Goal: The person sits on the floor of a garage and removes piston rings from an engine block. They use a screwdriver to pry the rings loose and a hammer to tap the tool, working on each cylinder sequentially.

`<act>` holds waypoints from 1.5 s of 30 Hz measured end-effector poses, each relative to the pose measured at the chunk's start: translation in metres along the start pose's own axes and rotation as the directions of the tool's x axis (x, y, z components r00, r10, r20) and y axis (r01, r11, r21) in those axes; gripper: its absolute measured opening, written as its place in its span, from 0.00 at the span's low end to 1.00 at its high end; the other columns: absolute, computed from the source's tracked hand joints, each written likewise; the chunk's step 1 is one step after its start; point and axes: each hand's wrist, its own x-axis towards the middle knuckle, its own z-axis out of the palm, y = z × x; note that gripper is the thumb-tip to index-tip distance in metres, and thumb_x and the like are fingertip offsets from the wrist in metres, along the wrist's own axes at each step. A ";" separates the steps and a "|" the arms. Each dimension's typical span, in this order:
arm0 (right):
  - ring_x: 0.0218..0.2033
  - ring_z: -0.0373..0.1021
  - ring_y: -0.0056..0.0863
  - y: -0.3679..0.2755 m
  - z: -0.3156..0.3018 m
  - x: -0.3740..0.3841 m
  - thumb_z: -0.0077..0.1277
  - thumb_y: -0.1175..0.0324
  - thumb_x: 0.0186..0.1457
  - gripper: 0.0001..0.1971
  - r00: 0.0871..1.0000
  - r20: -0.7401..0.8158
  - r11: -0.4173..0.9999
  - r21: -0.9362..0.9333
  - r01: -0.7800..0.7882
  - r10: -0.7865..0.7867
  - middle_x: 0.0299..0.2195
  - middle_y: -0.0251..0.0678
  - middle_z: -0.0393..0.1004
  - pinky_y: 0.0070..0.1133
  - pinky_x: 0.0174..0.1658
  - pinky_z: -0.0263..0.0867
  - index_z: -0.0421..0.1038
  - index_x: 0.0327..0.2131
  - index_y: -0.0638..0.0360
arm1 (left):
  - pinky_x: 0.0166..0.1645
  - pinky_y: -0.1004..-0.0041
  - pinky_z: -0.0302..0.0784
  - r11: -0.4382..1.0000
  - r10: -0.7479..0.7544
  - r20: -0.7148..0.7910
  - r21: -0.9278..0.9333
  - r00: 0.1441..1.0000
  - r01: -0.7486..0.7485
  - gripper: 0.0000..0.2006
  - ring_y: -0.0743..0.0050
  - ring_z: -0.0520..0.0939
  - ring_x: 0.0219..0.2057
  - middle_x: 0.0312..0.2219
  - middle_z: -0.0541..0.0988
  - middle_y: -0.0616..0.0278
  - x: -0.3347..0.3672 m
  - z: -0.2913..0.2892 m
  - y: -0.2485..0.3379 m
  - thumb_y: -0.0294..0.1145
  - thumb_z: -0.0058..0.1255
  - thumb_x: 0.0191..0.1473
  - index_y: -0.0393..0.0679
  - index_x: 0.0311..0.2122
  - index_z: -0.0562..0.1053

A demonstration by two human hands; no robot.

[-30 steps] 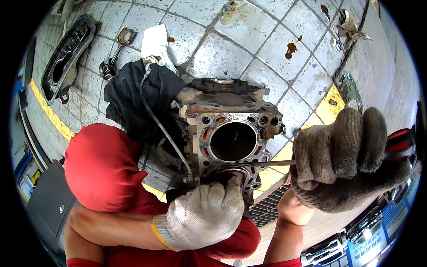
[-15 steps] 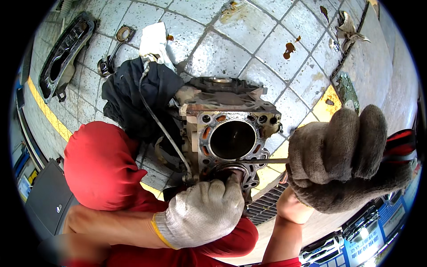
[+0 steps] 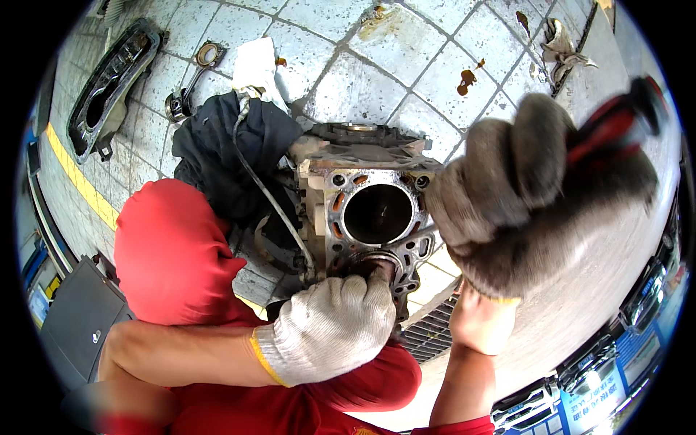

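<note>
An engine block point(image 3: 317, 190) stands before me, one round cylinder bore point(image 3: 378, 214) open and dark. At the nearer bore point(image 3: 357, 265), my left hand point(image 3: 337, 330), in a whitish knit glove, is closed with its fingers curled over the edge. Its fingertips reach inside, so whatever they grip is hidden. My right hand point(image 3: 529, 206), in a dirty brown-grey glove, is wrapped round a screwdriver with a red and black handle point(image 3: 612, 123). The handle is blurred and tilts up to the right. Its thin shaft slants down toward the block between the two bores; the tip is hard to make out.
Left of the block lie a black cloth point(image 3: 228, 148), a white rag point(image 3: 255, 69) and a piston with connecting rod point(image 3: 192, 83). Further left is a black oil pan point(image 3: 112, 87). A thin rod point(image 3: 268, 192) leans against the block. A floor grate point(image 3: 429, 333) is at right.
My right hand has moved up and slightly left, tilting the screwdriver from nearly level to a steep slant with its handle raised. My left hand stays at the nearer bore.
</note>
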 end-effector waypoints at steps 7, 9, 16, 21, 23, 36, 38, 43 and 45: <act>0.16 0.57 0.15 0.011 0.011 0.016 0.52 0.24 0.62 0.33 0.997 0.016 0.996 -0.042 -0.078 0.079 0.21 0.21 0.66 0.19 0.20 0.55 0.66 0.31 0.46 | 0.25 0.67 0.81 0.999 0.031 -0.090 0.031 0.995 -0.028 0.16 0.69 0.81 0.20 0.24 0.75 0.65 -0.008 0.009 0.002 0.35 0.63 0.51 0.41 0.45 0.85; 0.16 0.57 0.15 0.017 0.015 0.022 0.52 0.24 0.61 0.33 0.995 0.033 0.995 -0.030 -0.096 0.097 0.20 0.21 0.65 0.19 0.20 0.54 0.66 0.30 0.46 | 0.23 0.68 0.80 0.998 0.009 -0.100 0.055 0.995 -0.004 0.17 0.69 0.81 0.21 0.25 0.75 0.64 -0.013 0.013 0.004 0.35 0.62 0.50 0.40 0.45 0.85; 0.15 0.56 0.15 0.023 0.025 0.030 0.51 0.22 0.60 0.35 0.989 0.044 0.990 -0.047 -0.136 0.138 0.19 0.21 0.64 0.19 0.19 0.52 0.65 0.29 0.46 | 0.21 0.68 0.76 0.999 0.044 -0.130 0.029 0.991 -0.041 0.12 0.69 0.80 0.23 0.27 0.73 0.63 -0.015 0.010 0.004 0.36 0.61 0.52 0.42 0.40 0.79; 0.15 0.55 0.14 0.034 0.029 0.034 0.50 0.20 0.59 0.36 0.982 0.073 0.985 -0.035 -0.170 0.172 0.19 0.21 0.63 0.19 0.18 0.51 0.65 0.28 0.47 | 0.21 0.65 0.77 0.999 0.049 -0.077 -0.011 0.996 -0.050 0.13 0.67 0.80 0.24 0.28 0.73 0.61 -0.020 0.014 -0.001 0.37 0.61 0.54 0.42 0.41 0.77; 0.14 0.54 0.14 0.036 0.034 0.035 0.50 0.20 0.59 0.37 0.981 0.087 0.984 -0.038 -0.172 0.175 0.18 0.21 0.63 0.19 0.17 0.50 0.64 0.27 0.47 | 0.21 0.64 0.77 0.999 0.033 -0.010 0.030 0.999 -0.033 0.12 0.66 0.80 0.24 0.28 0.74 0.61 -0.023 0.011 0.002 0.37 0.61 0.54 0.42 0.41 0.77; 0.13 0.52 0.14 0.061 0.047 0.057 0.48 0.16 0.56 0.40 0.944 0.131 0.950 -0.122 -0.288 0.303 0.17 0.21 0.61 0.19 0.16 0.47 0.63 0.24 0.47 | 0.19 0.65 0.73 0.976 0.204 -0.135 0.108 0.969 -0.191 0.07 0.69 0.79 0.20 0.22 0.75 0.62 -0.014 0.002 -0.008 0.36 0.57 0.52 0.45 0.27 0.75; 0.13 0.52 0.14 0.055 0.051 0.059 0.47 0.15 0.55 0.40 0.940 0.126 0.943 -0.144 -0.300 0.318 0.16 0.21 0.60 0.19 0.15 0.46 0.63 0.24 0.47 | 0.21 0.66 0.75 0.979 0.172 -0.125 0.127 0.977 -0.156 0.07 0.69 0.80 0.22 0.22 0.75 0.61 -0.016 0.004 -0.003 0.36 0.57 0.52 0.46 0.26 0.75; 0.12 0.51 0.13 0.054 0.065 0.068 0.46 0.14 0.54 0.41 0.909 0.138 0.912 -0.186 -0.365 0.392 0.16 0.21 0.59 0.19 0.15 0.45 0.62 0.23 0.48 | 0.20 0.65 0.78 0.973 0.223 -0.177 0.096 0.959 -0.209 0.08 0.67 0.81 0.21 0.21 0.74 0.62 -0.018 0.004 -0.007 0.34 0.59 0.51 0.47 0.24 0.74; 0.12 0.50 0.13 0.047 0.063 0.068 0.46 0.13 0.54 0.42 0.908 0.092 0.906 -0.165 -0.391 0.409 0.15 0.21 0.59 0.19 0.14 0.44 0.62 0.22 0.48 | 0.20 0.66 0.79 0.963 0.260 -0.160 0.119 0.952 -0.243 0.07 0.68 0.82 0.22 0.20 0.74 0.62 -0.016 0.009 -0.008 0.33 0.60 0.47 0.46 0.23 0.74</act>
